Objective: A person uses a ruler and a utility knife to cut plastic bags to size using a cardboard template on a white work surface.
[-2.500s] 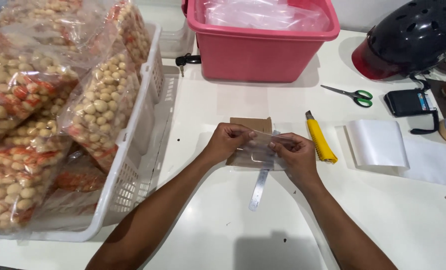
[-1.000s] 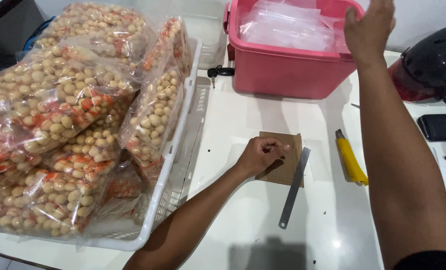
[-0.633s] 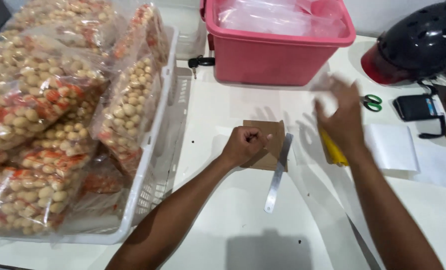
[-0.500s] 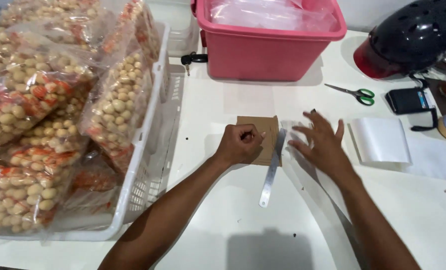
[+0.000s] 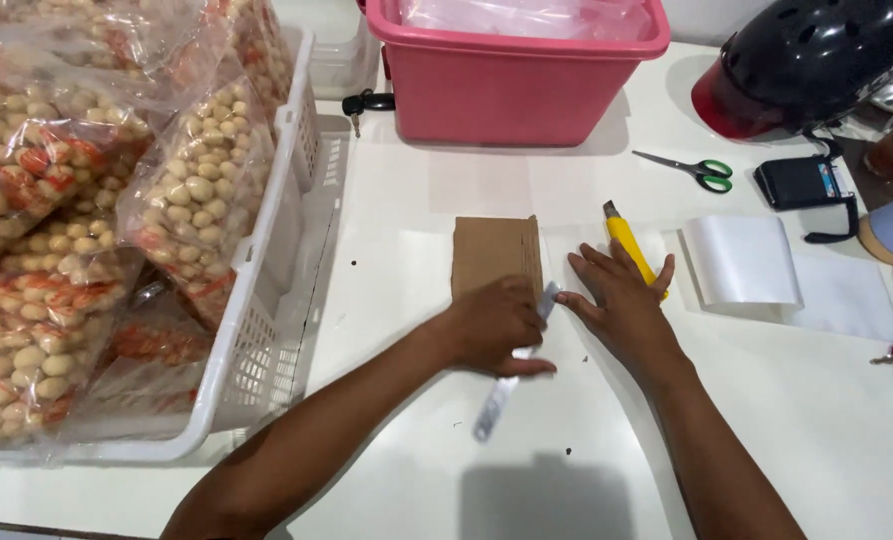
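A brown cardboard piece (image 5: 494, 252) lies flat on the white table (image 5: 586, 440). My left hand (image 5: 493, 325) is curled over its near edge and rests on a metal ruler (image 5: 497, 404), whose lower end sticks out towards me. My right hand (image 5: 617, 299) lies flat with fingers spread just right of the cardboard, on what looks like a clear plastic bag, hard to make out. Its fingertips touch a yellow utility knife (image 5: 630, 244).
A white basket (image 5: 266, 280) of bagged snacks fills the left. A pink tub (image 5: 526, 80) with clear bags stands at the back. Scissors (image 5: 691, 169), a black helmet (image 5: 816, 60), a black pouch (image 5: 801, 183), white sheets (image 5: 741, 262) and keys (image 5: 361, 104) lie around.
My right hand reached into the pink tub, came back and now lies flat beside the cardboard. My left hand stayed on the cardboard and ruler.
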